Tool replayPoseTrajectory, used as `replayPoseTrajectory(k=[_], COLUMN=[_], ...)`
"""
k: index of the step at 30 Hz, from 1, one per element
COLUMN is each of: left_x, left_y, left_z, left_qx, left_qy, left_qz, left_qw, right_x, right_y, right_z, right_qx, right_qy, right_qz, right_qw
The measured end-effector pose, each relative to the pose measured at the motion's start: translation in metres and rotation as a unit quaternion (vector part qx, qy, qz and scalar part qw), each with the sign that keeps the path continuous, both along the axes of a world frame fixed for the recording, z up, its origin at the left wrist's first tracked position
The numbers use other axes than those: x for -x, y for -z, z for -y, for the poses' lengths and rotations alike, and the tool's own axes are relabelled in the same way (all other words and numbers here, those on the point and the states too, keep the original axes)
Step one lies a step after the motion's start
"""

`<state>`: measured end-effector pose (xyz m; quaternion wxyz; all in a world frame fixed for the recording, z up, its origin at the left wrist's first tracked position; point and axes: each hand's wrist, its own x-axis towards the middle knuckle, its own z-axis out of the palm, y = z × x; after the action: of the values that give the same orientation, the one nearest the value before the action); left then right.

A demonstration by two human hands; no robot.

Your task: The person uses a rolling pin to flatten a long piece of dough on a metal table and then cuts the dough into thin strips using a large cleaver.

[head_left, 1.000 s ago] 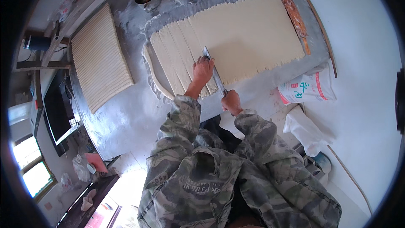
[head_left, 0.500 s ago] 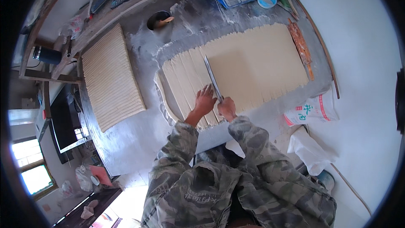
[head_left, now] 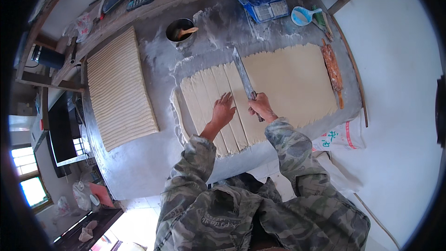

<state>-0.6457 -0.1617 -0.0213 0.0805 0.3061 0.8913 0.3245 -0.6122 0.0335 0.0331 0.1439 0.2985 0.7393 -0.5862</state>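
Note:
A wide flat sheet of pale dough (head_left: 288,79) lies on the grey worktop (head_left: 144,167), its left part cut into several long strips (head_left: 211,100). My right hand (head_left: 262,106) is closed round the handle of a long knife (head_left: 243,72). The blade points away from me and lies across the sheet, close to the right of the last cut. With fingers spread, my left hand (head_left: 224,110) rests on the cut strips, left of the knife. Beside the strips' left edge lies a narrow curved scrap of dough (head_left: 179,111).
Far left, a second dough slab (head_left: 121,93) shows many parallel ridges. At the back stand a dark pot (head_left: 181,33) with a wooden-handled brush, a blue scale (head_left: 262,4) and a blue-white scoop (head_left: 302,16). A floury rolling pin (head_left: 331,67) borders the sheet's right end.
My right hand has moved right and a little away from me, lifting the knife from the dough's near edge. A fresh cut shows where it was. My left hand stays on the strips.

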Motion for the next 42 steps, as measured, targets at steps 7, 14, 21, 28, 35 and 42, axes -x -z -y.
replayPoseTrajectory(k=[7,14,21,28,35,42], left_x=[0.078,0.108,0.112,0.037,-0.103,-0.103], left_y=[0.013,0.009,0.013,0.001,0.007,0.006], left_z=[-0.024,-0.058,-0.04,-0.044,-0.037,-0.039], left_qx=[0.096,0.224,0.261,0.248,0.241,0.259], left_qy=[-0.009,0.047,0.051,0.052,0.087,0.087], left_qz=[-0.029,-0.023,-0.046,-0.054,-0.017,-0.002], left_qw=[0.995,0.973,0.963,0.966,0.966,0.962], right_x=[0.02,0.025,-0.03,-0.052,-0.084,-0.169], right_y=[-0.028,-0.005,-0.015,-0.021,-0.015,-0.032], right_z=[0.013,0.004,0.021,0.014,0.009,0.014], right_qx=[-0.039,-0.033,-0.031,-0.046,-0.006,-0.022], right_qy=[-0.021,-0.002,-0.007,-0.005,-0.002,0.015], right_qz=[0.087,0.087,0.139,0.131,0.102,0.143], right_qw=[0.995,0.996,0.99,0.99,0.995,0.989])
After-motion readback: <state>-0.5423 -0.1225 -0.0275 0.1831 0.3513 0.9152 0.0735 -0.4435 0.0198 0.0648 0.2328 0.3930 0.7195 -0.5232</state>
